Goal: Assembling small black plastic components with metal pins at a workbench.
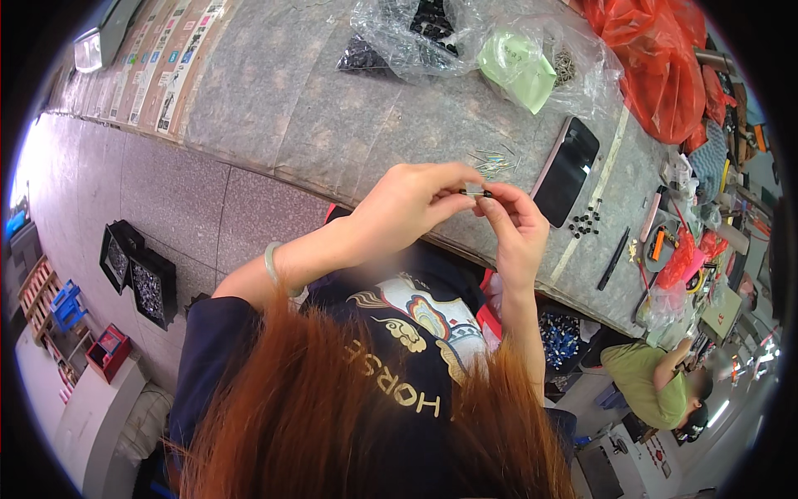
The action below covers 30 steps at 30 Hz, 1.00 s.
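Note:
Above the table's near edge, my left hand (pixel 407 202) and my right hand (pixel 519 229) meet fingertip to fingertip. Between them they pinch a small thin piece with black ends (pixel 475 194); its exact kind is too small to make out. Just beyond my fingers lies a loose pile of thin metal pins (pixel 496 162). Several small black caps (pixel 585 221) are scattered on the table to the right of my right hand. A dark-screened phone (pixel 568 170) rests between the pins and the caps.
Clear plastic bags (pixel 416 37) of black parts, a green paper (pixel 517 71) and a red plastic bag (pixel 652 66) occupy the far side. A black pen-like tool (pixel 613 259) and clutter lie rightward. Black bins (pixel 152 287) stand on the left floor. Another person (pixel 652 382) sits at right.

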### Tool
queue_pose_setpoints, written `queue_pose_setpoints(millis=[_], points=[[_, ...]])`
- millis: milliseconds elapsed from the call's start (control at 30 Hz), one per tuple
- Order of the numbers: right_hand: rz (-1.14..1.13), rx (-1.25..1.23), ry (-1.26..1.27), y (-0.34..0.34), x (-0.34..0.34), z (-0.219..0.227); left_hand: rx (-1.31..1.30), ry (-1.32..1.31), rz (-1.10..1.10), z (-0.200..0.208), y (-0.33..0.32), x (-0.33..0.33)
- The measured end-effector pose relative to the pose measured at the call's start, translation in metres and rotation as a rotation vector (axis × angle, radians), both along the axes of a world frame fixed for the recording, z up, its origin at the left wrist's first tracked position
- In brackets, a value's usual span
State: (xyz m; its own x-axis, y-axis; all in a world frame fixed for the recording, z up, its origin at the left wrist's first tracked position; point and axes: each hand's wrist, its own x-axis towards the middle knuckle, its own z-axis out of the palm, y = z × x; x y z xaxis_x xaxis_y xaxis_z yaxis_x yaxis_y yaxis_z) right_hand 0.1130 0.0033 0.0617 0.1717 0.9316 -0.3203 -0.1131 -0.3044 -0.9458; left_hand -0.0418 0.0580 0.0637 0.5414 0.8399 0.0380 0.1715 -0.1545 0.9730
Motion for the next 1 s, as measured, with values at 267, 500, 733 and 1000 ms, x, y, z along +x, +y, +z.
queue_pose_setpoints(millis=[267, 500, 733, 1000], points=[[0.033, 0.312, -0.455, -0.008, 0.005, 0.001, -0.713, -0.142, -0.154, 0.001, 0.004, -0.002], [0.165, 0.54, -0.756, -0.007, 0.008, -0.007, -0.694, -0.074, -0.113, -0.002, 0.002, 0.001], [0.203, 0.503, -0.788, -0.008, 0.01, -0.014, -0.765, -0.185, -0.064, -0.01, -0.006, 0.007], [0.157, 0.36, -0.729, -0.013, -0.001, -0.021, -0.67, -0.163, -0.023, -0.013, -0.011, 0.008]])
